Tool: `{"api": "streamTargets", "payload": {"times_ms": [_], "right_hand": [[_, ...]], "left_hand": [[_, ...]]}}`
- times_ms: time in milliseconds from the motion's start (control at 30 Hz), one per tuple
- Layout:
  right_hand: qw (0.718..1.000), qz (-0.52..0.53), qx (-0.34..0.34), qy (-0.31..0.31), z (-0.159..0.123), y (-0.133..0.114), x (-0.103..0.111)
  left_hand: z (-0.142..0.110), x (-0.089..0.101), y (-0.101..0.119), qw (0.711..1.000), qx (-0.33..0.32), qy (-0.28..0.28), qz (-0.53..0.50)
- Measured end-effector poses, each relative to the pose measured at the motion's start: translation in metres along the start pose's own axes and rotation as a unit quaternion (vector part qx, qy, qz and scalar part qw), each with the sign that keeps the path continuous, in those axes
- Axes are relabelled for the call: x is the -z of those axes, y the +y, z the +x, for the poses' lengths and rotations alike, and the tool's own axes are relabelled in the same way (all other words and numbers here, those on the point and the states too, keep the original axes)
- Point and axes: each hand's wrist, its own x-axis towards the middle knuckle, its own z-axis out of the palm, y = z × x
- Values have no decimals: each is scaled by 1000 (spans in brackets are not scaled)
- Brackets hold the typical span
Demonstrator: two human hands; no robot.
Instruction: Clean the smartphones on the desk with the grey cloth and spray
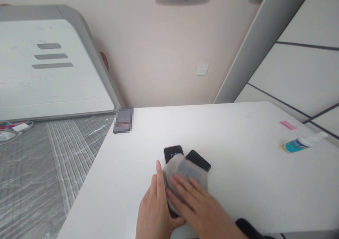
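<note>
My left hand [155, 210] grips the lower left side of a dark phone [173, 212], with its index finger extended upward along the edge. Most of that phone is hidden under a thin grey cloth [194, 172] with faint blue print. On top of the cloth lies my right hand [194, 200], its fingers stretched and pressing it down; the hand is slightly blurred. Just beyond the cloth, a phone with a lit clock [172, 150] lies on the white table, partly covered from view. To its right is a black flat device [198, 160], screen-like and tilted.
A white spray bottle with a blue label [295, 145] lies on the right of the white table [238, 133], near a pink strip [288, 125]. A blurred grey-purple item [123, 119] sits at the far left corner. A plastic-covered mattress [53, 161] adjoins the table.
</note>
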Motion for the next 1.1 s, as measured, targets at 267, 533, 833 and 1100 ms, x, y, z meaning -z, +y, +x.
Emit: {"api": "streamTargets", "payload": {"times_ms": [267, 533, 833, 1100], "right_hand": [[1000, -16, -3, 13, 0, -2, 0], [999, -39, -8, 26, -1, -1, -2], [999, -31, 35, 22, 2, -3, 3], [1000, -7, -11, 9, 6, -2, 0]], "left_hand": [[2, 4, 9, 1000, 6, 17, 21], [3, 5, 7, 1000, 9, 8, 29], [3, 5, 5, 999, -5, 12, 42], [3, 5, 4, 999, -7, 15, 42]]}}
